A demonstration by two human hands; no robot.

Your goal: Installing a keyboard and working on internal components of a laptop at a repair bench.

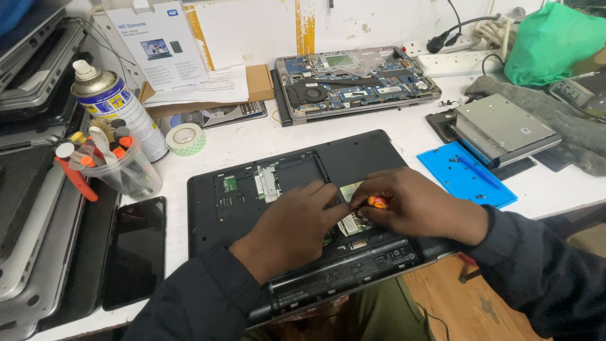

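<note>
Fingers of right hand (pixel 420 205) pinch a small orange-handled screwdriver (pixel 377 202) over a small green circuit card (pixel 351 224) seated in the opened bay of a black plastic upturned laptop (pixel 252 189); left hand (pixel 293 227) rests flat beside it, fingertips curled, grasping nothing; card looks thin, light, fragile; judged best held by its edges.

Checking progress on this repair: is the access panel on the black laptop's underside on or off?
Off. The black laptop lies bottom up with an open bay showing green circuit boards, where the left hand and right hand work.
</note>
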